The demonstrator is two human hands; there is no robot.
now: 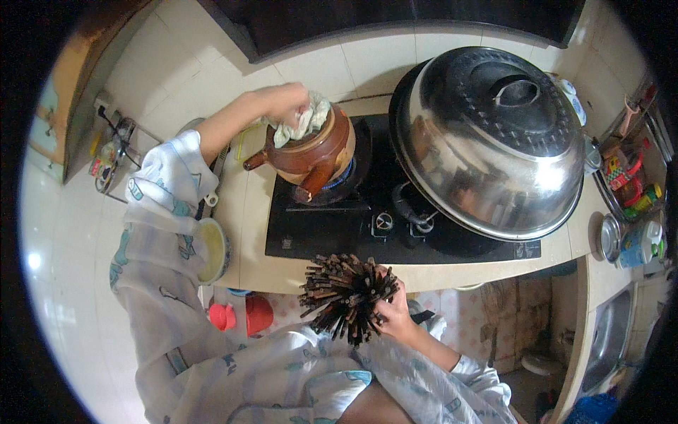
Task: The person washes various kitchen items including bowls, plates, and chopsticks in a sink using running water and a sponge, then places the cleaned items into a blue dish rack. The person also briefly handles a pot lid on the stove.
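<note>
My left hand (288,106) grips a pale crumpled cloth (302,124) at the mouth of a brown glazed clay pot (318,153). The pot has a short spout and a stubby side handle, and it stands on the left burner, where a blue flame (343,176) shows beneath it. The cloth hides most of the pot's opening. Low in front of my body, my right hand (392,312) is closed around a thick bundle of dark thin sticks (349,297), possibly chopsticks, with their ends fanned upward below the counter's front edge.
A large wok with a domed steel lid (487,153) covers the right side of the black gas hob (318,238). A bowl (213,252) sits at the counter's left edge. Bottles (641,244) and a steel sink (609,339) are at the right. A dark range hood (402,16) hangs above.
</note>
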